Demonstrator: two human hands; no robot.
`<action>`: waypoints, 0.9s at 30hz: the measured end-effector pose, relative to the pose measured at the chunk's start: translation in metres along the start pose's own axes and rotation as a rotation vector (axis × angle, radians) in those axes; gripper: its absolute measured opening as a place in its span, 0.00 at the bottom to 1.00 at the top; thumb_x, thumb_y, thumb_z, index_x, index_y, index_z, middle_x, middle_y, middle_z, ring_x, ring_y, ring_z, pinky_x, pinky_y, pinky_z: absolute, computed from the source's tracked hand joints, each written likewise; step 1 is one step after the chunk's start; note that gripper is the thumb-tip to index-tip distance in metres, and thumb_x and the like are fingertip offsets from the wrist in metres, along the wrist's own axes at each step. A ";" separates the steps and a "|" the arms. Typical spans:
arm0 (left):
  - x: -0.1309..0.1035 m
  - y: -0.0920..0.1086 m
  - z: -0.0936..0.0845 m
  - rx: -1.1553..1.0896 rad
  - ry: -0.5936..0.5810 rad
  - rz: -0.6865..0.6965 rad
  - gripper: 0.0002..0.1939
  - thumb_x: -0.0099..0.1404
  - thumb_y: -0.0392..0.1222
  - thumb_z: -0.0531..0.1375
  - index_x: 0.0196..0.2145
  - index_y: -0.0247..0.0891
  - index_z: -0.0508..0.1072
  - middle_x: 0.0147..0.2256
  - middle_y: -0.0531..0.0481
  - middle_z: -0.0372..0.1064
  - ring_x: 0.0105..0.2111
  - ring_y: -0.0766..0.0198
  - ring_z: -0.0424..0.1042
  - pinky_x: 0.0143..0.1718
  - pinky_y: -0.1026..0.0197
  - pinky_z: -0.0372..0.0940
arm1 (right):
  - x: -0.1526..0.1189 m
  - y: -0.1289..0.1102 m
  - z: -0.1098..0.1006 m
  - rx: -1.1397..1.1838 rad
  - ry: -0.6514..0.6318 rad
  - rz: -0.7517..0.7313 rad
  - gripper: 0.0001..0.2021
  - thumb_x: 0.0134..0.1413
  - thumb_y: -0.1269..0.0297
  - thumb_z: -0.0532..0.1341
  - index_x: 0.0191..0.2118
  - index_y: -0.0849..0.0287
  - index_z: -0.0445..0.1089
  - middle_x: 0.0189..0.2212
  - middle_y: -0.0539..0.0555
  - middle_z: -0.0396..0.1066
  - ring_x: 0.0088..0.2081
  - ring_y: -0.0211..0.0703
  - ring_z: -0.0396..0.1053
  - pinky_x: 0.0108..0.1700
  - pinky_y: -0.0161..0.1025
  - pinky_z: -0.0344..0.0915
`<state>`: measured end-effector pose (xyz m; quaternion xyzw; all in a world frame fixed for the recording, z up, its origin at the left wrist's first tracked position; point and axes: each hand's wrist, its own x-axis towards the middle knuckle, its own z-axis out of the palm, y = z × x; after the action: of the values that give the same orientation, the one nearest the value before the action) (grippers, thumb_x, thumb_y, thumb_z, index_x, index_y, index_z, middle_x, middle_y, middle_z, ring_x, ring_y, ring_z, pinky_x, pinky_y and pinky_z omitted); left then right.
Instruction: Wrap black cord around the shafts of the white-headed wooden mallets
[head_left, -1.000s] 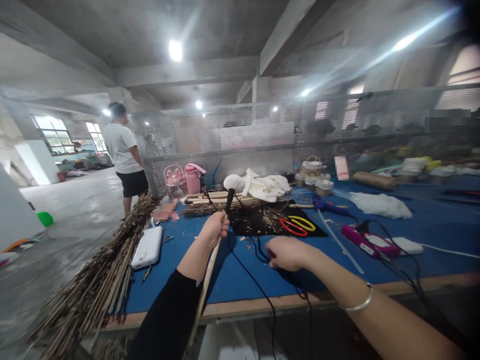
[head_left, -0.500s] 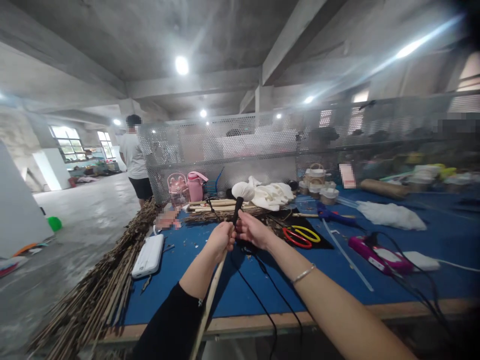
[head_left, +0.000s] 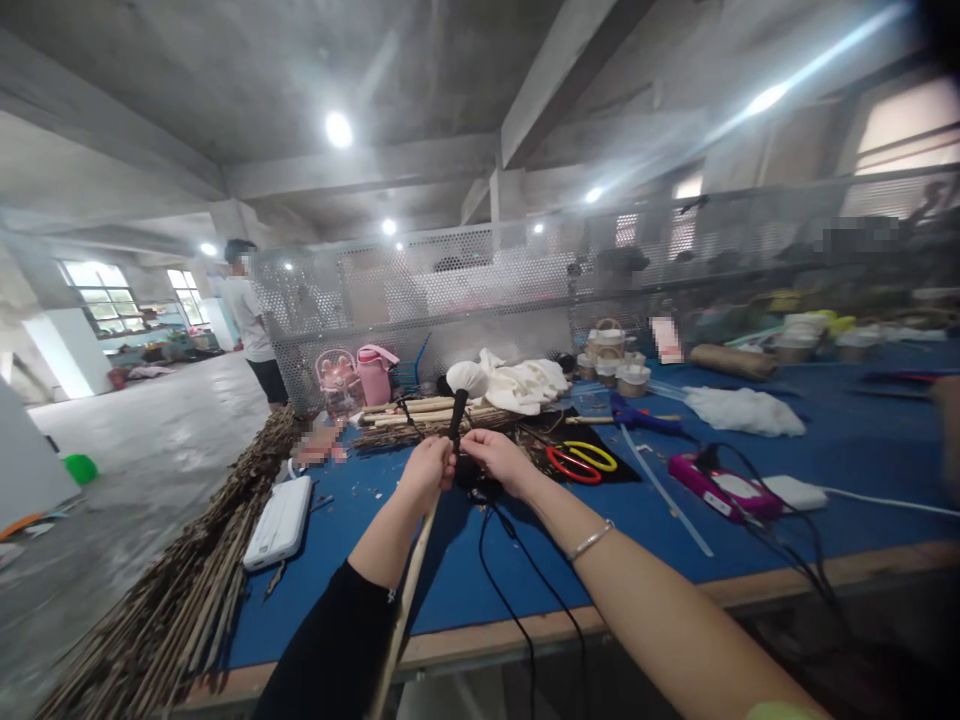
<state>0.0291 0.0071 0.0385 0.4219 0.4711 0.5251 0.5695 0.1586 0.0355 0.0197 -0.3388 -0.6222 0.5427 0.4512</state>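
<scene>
A long pale stick (head_left: 409, 590) slants up from the bottom edge, topped by a black-wrapped section (head_left: 458, 412) below a white cloth ball (head_left: 467, 378). My left hand (head_left: 429, 470) is closed round the stick just below the black wrap. Beside it, my right hand (head_left: 495, 460) has its fingers pinched together at the wrap; what they hold is too small to make out. Black cords (head_left: 491, 560) hang below my hands and over the table's front edge. Red and yellow handled scissors (head_left: 583, 462) lie right of my right hand.
The blue table (head_left: 622, 530) bears a white power bank (head_left: 278, 523), a purple device (head_left: 724, 488), a blue glue gun (head_left: 645, 415), white cloth (head_left: 529, 385) and lidded tubs (head_left: 632, 378). Dry twigs (head_left: 195, 560) lean at the left. A person (head_left: 251, 320) stands behind left.
The whole view has shifted, so table items sit further left. My right hand's fingers have gone from spread to pinched beside the black wrap. My left hand keeps its hold.
</scene>
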 end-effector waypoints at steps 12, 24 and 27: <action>-0.012 -0.008 0.004 -0.192 -0.054 0.078 0.10 0.49 0.37 0.60 0.25 0.35 0.59 0.18 0.57 0.55 0.13 0.80 0.49 0.13 0.74 0.39 | 0.003 0.006 0.000 -0.071 0.041 -0.132 0.13 0.44 0.55 0.61 0.25 0.63 0.68 0.22 0.48 0.66 0.24 0.33 0.58 0.29 0.33 0.53; -0.010 -0.018 0.008 -0.197 -0.137 0.077 0.12 0.55 0.46 0.59 0.31 0.35 0.63 0.23 0.52 0.66 0.13 0.77 0.52 0.11 0.72 0.45 | -0.001 0.001 -0.005 0.140 -0.156 0.031 0.17 0.44 0.52 0.61 0.34 0.61 0.65 0.14 0.41 0.56 0.12 0.26 0.42 0.15 0.29 0.38; -0.011 -0.025 0.011 -0.103 -0.139 0.081 0.13 0.58 0.50 0.56 0.30 0.36 0.62 0.21 0.53 0.64 0.13 0.74 0.55 0.12 0.70 0.48 | -0.002 0.000 -0.010 0.138 -0.221 0.047 0.16 0.46 0.52 0.60 0.33 0.61 0.65 0.13 0.43 0.58 0.12 0.27 0.44 0.15 0.30 0.35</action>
<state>0.0453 -0.0055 0.0175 0.4462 0.3855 0.5405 0.6001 0.1686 0.0373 0.0192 -0.2595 -0.6212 0.6286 0.3895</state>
